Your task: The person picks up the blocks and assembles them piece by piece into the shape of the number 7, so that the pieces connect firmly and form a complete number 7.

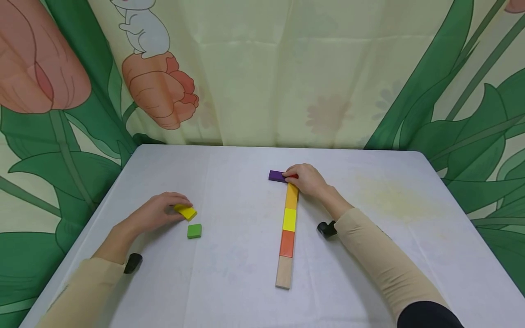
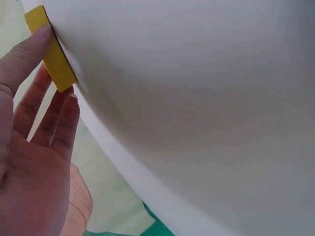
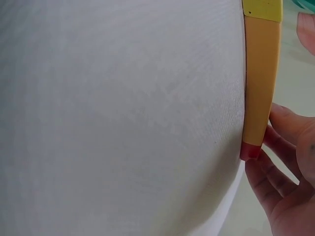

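Observation:
In the head view my left hand (image 1: 157,210) pinches a yellow block (image 1: 186,212) between thumb and fingers, near a small green block (image 1: 194,231) on the table. The left wrist view shows the thumb on one face of this yellow block (image 2: 51,54). At the far end of a straight row, my right hand (image 1: 308,178) grips a red block (image 1: 292,176), mostly covered by the fingers. A purple block (image 1: 276,176) lies crosswise to its left. Toward me the row continues with orange (image 1: 292,196), yellow (image 1: 289,220), red-orange (image 1: 286,243) and plain wooden (image 1: 284,272) blocks.
A white cloth covers the table (image 1: 238,273). Behind it hangs a printed curtain (image 1: 262,91) with a rabbit, a carrot and leaves. Small black devices (image 1: 326,229) sit at both wrists, close over the tabletop.

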`<state>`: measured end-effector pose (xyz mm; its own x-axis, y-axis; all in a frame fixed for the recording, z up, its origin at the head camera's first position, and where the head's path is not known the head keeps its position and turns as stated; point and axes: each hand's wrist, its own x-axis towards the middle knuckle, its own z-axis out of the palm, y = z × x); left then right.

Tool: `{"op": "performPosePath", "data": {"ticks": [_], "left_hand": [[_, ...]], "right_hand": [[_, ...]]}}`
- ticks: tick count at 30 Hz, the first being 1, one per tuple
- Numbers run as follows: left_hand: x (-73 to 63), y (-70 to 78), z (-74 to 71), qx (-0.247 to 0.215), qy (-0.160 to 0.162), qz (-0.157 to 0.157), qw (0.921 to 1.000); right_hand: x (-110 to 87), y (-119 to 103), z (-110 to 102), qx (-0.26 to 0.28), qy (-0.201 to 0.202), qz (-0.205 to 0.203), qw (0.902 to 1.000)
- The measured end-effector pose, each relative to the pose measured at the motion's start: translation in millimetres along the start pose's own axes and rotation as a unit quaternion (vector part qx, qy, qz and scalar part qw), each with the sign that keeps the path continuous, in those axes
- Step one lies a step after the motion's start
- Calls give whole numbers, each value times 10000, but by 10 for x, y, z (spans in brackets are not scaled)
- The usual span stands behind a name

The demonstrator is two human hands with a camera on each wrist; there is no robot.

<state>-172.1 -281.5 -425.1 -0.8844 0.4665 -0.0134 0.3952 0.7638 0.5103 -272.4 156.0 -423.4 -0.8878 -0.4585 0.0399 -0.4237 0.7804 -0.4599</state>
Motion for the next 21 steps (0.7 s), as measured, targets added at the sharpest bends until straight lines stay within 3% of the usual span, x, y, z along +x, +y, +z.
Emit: {"op": "performPosePath", "data": {"ticks": [14, 21], "left_hand": [[647, 184, 122, 146, -168, 347, 9991], [924, 338, 154, 94, -238, 322, 9992]], "right_hand": [[-8, 25, 3, -6, 45, -15, 10000], [-1, 21, 14, 19, 74, -70, 9999]]}}
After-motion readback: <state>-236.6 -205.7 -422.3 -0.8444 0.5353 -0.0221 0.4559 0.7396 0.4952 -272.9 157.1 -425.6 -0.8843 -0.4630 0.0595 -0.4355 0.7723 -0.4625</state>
